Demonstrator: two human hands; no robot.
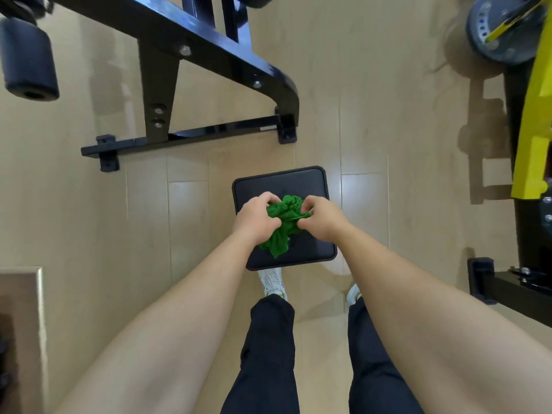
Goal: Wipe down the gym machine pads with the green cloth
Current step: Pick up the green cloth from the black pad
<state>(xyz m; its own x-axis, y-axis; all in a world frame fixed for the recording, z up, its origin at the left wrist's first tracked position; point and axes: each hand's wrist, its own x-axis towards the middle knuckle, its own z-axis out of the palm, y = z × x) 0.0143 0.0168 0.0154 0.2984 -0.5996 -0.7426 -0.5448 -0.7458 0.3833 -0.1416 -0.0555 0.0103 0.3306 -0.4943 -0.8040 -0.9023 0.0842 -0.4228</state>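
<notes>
Green cloth (282,224) bunched over the black square seat pad (316,186), pinched between left hand (258,218) and right hand (321,216). Looks like regathering before wiping; next: flatten a wad, press down, sweep. Pale wood floor (373,121); black machine frame (209,49), yellow machine (534,138) nearby.

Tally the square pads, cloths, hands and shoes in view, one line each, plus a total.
square pad: 1
green cloth: 1
hands: 2, left hand, right hand
white shoes: 2, left shoe, right shoe
Total: 6
</notes>
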